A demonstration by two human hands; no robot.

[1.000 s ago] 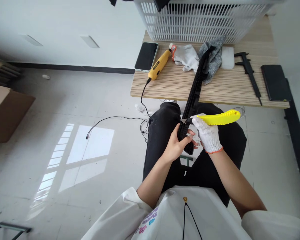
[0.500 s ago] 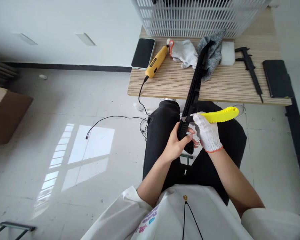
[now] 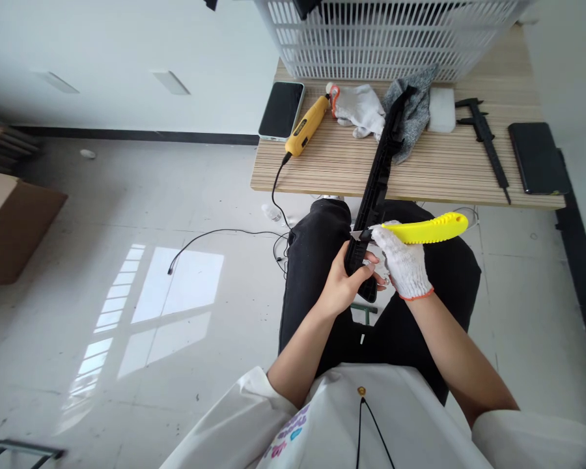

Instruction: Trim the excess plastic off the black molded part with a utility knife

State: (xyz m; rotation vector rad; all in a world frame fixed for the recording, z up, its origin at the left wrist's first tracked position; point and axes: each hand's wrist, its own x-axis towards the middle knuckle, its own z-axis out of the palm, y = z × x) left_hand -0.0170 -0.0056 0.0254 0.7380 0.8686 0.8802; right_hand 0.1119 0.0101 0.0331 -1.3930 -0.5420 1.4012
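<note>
A long black plastic part [image 3: 374, 189] slants from between my knees up over the table's front edge. Bare, my left hand [image 3: 344, 280] is closed round its near end, thumb across the top. My right hand [image 3: 401, 262], in a white knitted glove with an orange cuff, grips a utility knife [image 3: 427, 229] with a yellow handle. The handle points to the right. The knife's blade lies across the black part just above my left fingers and seems to touch it. My right fingertips are partly hidden by the knife.
On the wooden table [image 3: 322, 176] lie a yellow rotary tool [image 3: 308, 125], a phone [image 3: 282, 109], a white glove [image 3: 359, 107], a grey cloth [image 3: 418, 107], a white block [image 3: 441, 109], a black caliper [image 3: 488, 146] and a black phone-like object [image 3: 538, 158]. Behind stands a white basket [image 3: 395, 49].
The knife and my right hand have shifted slightly left and down along the black part. My left hand keeps its hold. The view has tilted up a little.
</note>
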